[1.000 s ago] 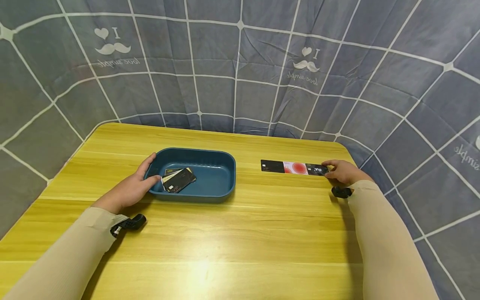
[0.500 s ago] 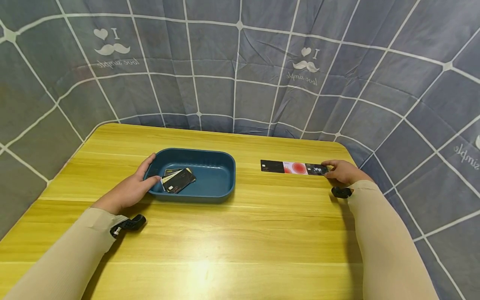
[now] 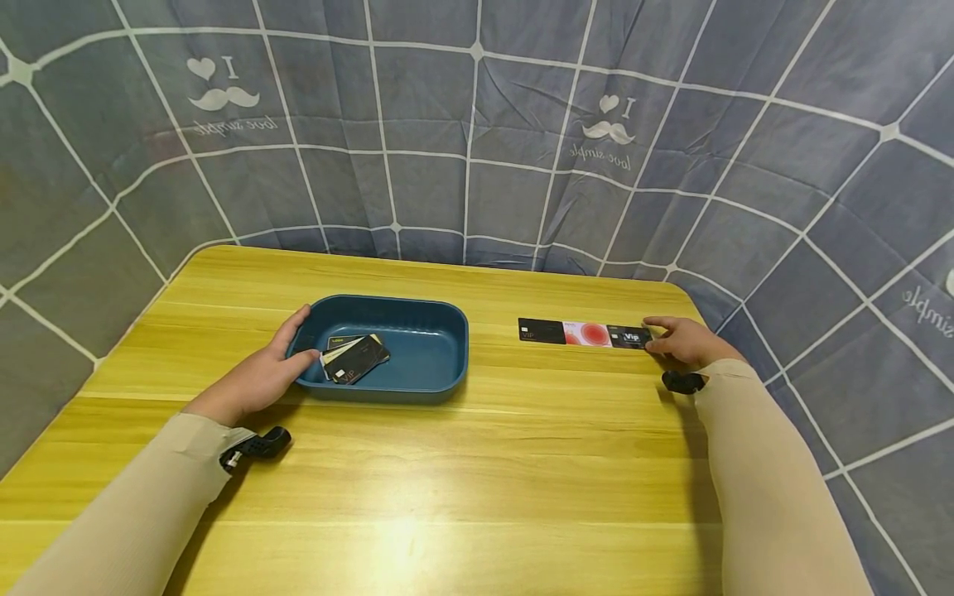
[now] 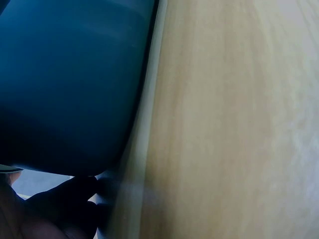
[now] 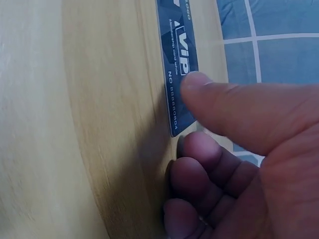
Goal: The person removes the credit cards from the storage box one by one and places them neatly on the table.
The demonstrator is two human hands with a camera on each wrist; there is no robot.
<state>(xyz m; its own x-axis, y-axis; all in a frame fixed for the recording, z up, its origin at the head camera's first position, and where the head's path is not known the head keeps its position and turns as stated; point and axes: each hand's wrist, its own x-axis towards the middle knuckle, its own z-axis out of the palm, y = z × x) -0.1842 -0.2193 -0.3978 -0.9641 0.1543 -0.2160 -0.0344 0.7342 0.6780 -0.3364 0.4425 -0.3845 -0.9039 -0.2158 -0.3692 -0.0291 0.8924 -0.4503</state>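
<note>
In the head view, my left hand [image 3: 261, 372] grips the left end of a dark blue rectangular tub [image 3: 417, 356], its thumb by the rim and its fingers along the outside. Inside, beside that thumb, lies a fanned pile of cards with a black VIP card [image 3: 358, 359] on top. My right hand [image 3: 689, 341] is at the right end of a row of three flat cards: a black card [image 3: 542, 330], a pink-and-red card [image 3: 587, 334] and a dark Vip card [image 3: 628, 337]. The right wrist view has the thumb [image 5: 214, 99] over the Vip card's end, other fingers curled loosely beside it.
Everything stands on a yellow wood-grain table [image 3: 477, 480]. A grey curtain [image 3: 447, 132] with white grid lines hangs round its back and sides. Each wrist carries a black camera mount, like the left mount [image 3: 261, 443].
My right hand has shifted slightly right, its forefinger drawn back from the Vip card's far edge. The cards in the row and my left hand at the tub look the same.
</note>
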